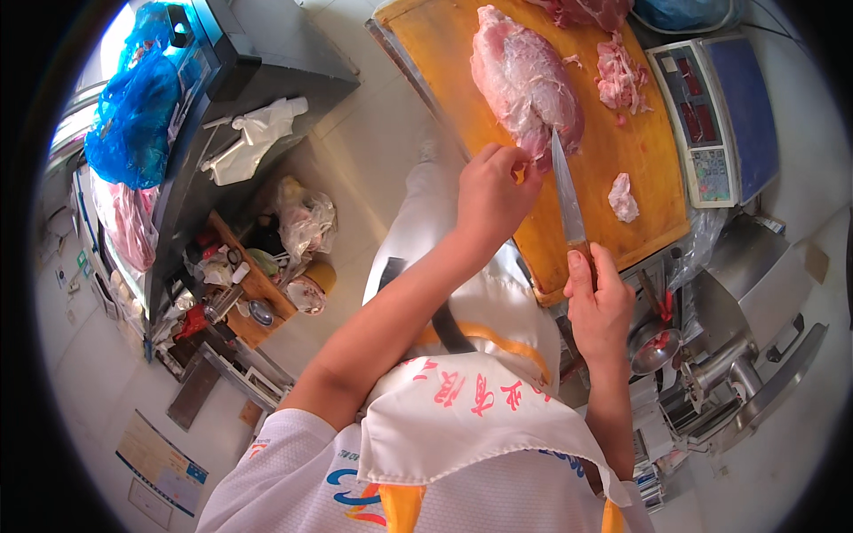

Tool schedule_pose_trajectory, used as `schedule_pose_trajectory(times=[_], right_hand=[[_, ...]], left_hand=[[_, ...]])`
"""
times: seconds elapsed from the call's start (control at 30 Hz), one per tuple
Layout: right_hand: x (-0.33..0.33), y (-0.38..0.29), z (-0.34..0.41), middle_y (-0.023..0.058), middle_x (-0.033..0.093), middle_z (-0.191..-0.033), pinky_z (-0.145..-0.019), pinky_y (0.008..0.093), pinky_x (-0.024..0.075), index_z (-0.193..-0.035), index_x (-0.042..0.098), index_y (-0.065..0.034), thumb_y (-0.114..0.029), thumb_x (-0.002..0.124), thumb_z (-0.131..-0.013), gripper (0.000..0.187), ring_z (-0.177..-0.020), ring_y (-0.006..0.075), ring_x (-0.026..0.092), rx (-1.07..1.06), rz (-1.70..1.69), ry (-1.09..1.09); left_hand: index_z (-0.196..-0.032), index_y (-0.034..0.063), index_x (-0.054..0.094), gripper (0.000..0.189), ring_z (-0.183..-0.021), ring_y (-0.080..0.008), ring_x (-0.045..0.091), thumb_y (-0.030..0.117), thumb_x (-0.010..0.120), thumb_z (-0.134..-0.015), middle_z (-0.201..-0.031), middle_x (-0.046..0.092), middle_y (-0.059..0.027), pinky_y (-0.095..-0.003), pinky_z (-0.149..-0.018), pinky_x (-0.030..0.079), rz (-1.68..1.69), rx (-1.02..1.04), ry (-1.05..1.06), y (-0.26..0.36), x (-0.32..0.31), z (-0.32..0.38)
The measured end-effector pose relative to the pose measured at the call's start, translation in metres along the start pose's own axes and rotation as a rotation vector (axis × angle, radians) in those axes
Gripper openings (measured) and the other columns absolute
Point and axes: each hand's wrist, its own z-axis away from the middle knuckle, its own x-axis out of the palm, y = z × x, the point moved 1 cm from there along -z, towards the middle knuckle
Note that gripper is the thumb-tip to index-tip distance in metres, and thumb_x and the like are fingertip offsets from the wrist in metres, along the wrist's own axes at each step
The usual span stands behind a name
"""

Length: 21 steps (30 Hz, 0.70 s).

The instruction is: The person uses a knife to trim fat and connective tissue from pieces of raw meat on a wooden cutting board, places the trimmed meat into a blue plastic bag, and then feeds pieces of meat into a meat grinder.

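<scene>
A large piece of raw meat point(523, 80) lies on a wooden cutting board point(640, 220). My right hand point(600, 293) grips a knife point(566, 193) by its handle, and the blade's tip touches the meat's near end. At that same end, the bent fingers of my left hand point(496, 193) pinch the edge of the meat. A small pale scrap of fat or meat point(624, 198) rests on the board to the right of the blade. Farther up lies a pile of trimmings point(620, 73), with darker red meat point(586, 10) at the board's far edge.
A digital scale point(716, 120) stands right of the board. Below it are a metal bowl point(656, 350) and a metal meat grinder point(726, 366). At left, blue plastic bags point(133, 113) lie on a dark counter, near a wooden shelf point(260, 286) holding assorted items.
</scene>
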Motion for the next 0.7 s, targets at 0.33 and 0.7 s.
schedule_pose_trajectory(times=[0.33,0.7], right_hand=[[-0.005,0.002,-0.011,0.0143,0.07,-0.079,-0.063,0.0385,0.0532,-0.114,0.064,0.0017,-0.025,0.064,-0.112,0.027,-0.066,0.0268,0.07,0.022,0.046,-0.058],[-0.009,-0.014,-0.029,0.021,0.074,-0.09,-0.067,0.0456,0.0549,-0.117,0.064,0.0008,-0.016,0.067,-0.109,0.019,-0.078,0.0438,0.071,-0.205,0.23,-0.118]], left_hand=[[-0.093,-0.0011,0.079,0.016,-0.074,-0.0205,0.074,0.01,0.082,-0.081,-0.08,0.076,-0.012,-0.0338,-0.072,0.058,0.17,-0.179,-0.093,0.001,-0.002,-0.009],[-0.1,-0.0028,0.081,0.02,-0.082,-0.0113,0.074,0.007,0.082,-0.083,-0.09,0.081,-0.0087,-0.0297,-0.076,0.059,0.345,-0.438,-0.181,0.004,-0.02,-0.01]])
